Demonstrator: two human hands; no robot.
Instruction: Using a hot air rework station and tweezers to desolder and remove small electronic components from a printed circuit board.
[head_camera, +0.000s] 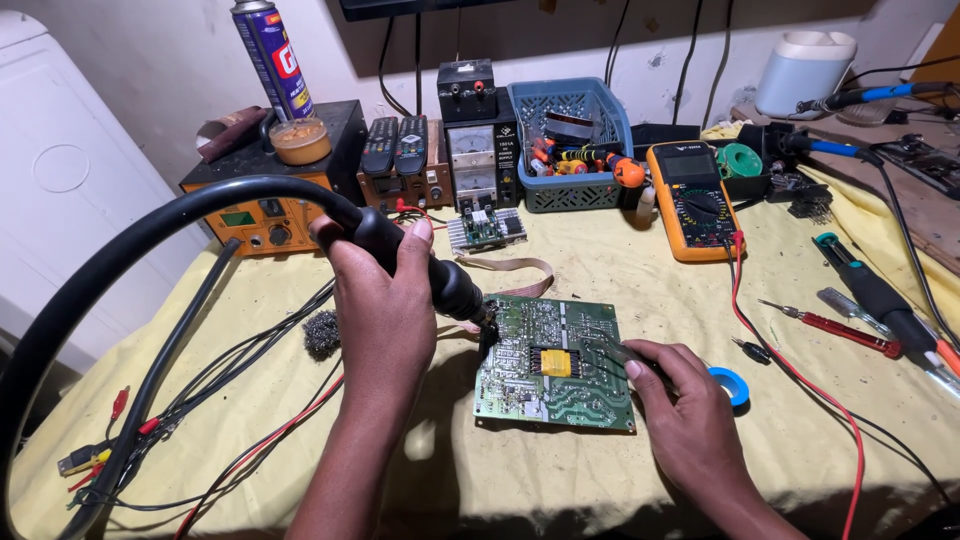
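Your left hand (385, 300) is wrapped around the black handle of a hot-air tool (425, 265), fingers curled tight and pressed together, thumb along the top. The nozzle end points down at the left edge of the green circuit board (555, 365); whether it touches the board cannot be told. A thick black hose (130, 235) arcs from the handle out to your left. Your right hand (690, 410) rests at the board's right edge, thumb and forefinger pinched on a thin dark tool (615, 350) whose tip lies over the board beside the yellow part (554, 362). The remaining fingers are folded under; their spread cannot be told. The board lies flat on the yellow cloth (640, 280), in the middle of the bench. Near your right hand sits a blue tape roll (733, 385); a red-handled screwdriver (845, 330) and an orange meter (697, 200) lie farther off.
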